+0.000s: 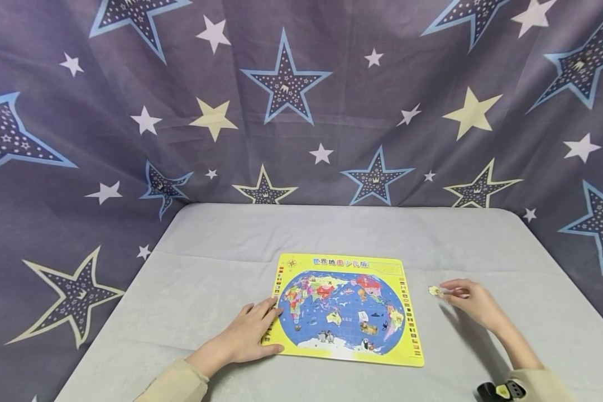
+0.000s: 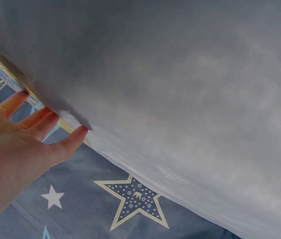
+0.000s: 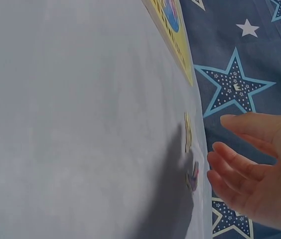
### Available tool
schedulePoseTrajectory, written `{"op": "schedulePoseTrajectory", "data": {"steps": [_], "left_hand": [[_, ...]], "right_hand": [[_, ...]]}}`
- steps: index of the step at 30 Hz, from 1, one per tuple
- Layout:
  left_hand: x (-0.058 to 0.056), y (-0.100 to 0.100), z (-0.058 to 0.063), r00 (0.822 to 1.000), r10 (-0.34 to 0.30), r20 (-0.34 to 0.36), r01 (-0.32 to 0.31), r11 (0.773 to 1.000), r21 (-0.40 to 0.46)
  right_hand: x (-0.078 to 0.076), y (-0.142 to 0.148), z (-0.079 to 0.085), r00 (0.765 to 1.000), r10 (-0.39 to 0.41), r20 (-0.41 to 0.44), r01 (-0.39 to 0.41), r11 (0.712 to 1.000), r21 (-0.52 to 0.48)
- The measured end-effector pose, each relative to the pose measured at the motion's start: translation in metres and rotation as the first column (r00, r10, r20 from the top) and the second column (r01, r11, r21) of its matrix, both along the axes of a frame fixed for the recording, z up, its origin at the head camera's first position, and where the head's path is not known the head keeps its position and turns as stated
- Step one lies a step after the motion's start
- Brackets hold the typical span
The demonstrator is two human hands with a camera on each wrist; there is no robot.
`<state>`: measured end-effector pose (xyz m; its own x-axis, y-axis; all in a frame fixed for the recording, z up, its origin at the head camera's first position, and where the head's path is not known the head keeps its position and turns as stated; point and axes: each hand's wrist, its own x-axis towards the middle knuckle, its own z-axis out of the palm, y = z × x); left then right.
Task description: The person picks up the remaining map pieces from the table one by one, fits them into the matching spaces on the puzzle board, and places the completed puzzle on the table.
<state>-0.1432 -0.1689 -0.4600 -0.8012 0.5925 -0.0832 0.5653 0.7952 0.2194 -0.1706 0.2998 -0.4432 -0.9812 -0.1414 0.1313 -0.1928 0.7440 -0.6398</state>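
A yellow-bordered world map puzzle board [image 1: 347,357] lies flat on the table. My left hand [image 1: 251,335] rests along its lower left edge with spread fingers, the thumb near the bottom corner. In the left wrist view, the left hand's fingertips [image 2: 83,130] meet the board's edge. My right hand [image 1: 469,301] is just right of the board, its fingertips close by a small yellowish puzzle piece [image 1: 434,291]. In the right wrist view, the thumb and fingers of the right hand [image 3: 260,169] are apart with nothing between them. There, a yellow piece [image 3: 188,132] and a multicoloured piece [image 3: 192,177] lie on the table.
A pale grey cloth covers the table [image 1: 231,234]. Dark fabric with a star pattern [image 1: 321,134] hangs behind it and at both sides. A black device [image 1: 499,391] sits at the right wrist, by the beige sleeve.
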Motion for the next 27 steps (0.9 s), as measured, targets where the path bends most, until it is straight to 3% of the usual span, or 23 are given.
{"op": "schedulePoseTrajectory", "data": {"steps": [18, 27], "left_hand": [[0.000, 0.000, -0.002, 1.000, 0.000, -0.014, 0.000, 1.000, 0.002], [-0.001, 0.000, -0.002, 1.000, -0.005, -0.022, 0.005, 1.000, 0.002]], "right_hand": [[0.000, 0.019, 0.000, 0.999, 0.001, -0.035, 0.001, 0.998, 0.058], [-0.007, 0.023, -0.007, 1.000, 0.030, 0.001, -0.030, 0.999, 0.016]]}}
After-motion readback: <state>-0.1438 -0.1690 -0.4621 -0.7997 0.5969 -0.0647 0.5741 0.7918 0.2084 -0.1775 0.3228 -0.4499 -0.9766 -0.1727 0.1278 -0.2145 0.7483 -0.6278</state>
